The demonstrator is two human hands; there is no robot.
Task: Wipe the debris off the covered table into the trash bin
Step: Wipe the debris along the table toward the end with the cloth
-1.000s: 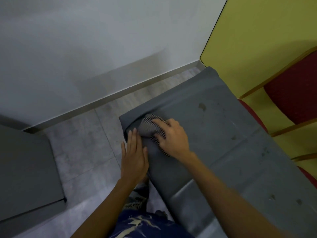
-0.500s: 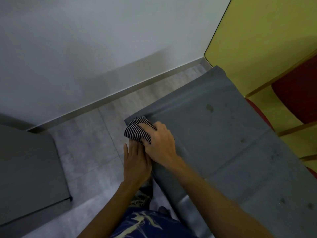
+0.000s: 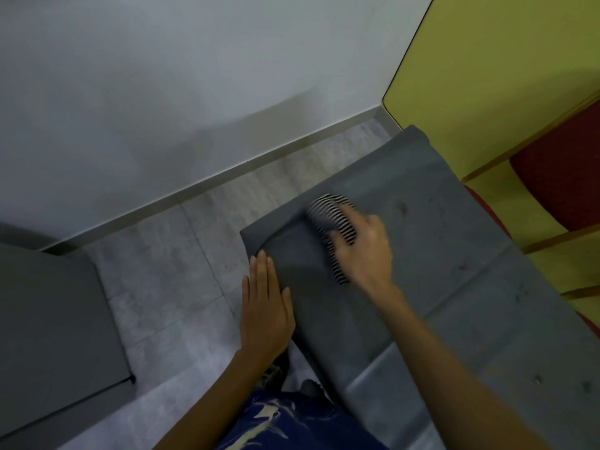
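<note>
Right hand: I see it (image 3: 363, 251) on the covered table (image 3: 454, 287), fingers curled over a striped cloth (image 3: 331, 212) and pressing it onto the gray cover. Motion blur hides the fingertips.
Striped cloth: black-and-white and bunched, on the surface close to the short edge facing the white wall, inward from the corner nearest the left hand.
Left hand: flat (image 3: 264, 306), fingers straight and together, holding nothing. It lies along the table's long edge just behind that corner.
Debris: I make out dark specks (image 3: 402, 207), one near the cloth, others scattered toward the near end.
Gray object: flat-topped (image 3: 48, 319), on the floor well apart from the table. I cannot tell what it is.
Chair: red-cushioned (image 3: 558, 190), beside the table's other long edge.
</note>
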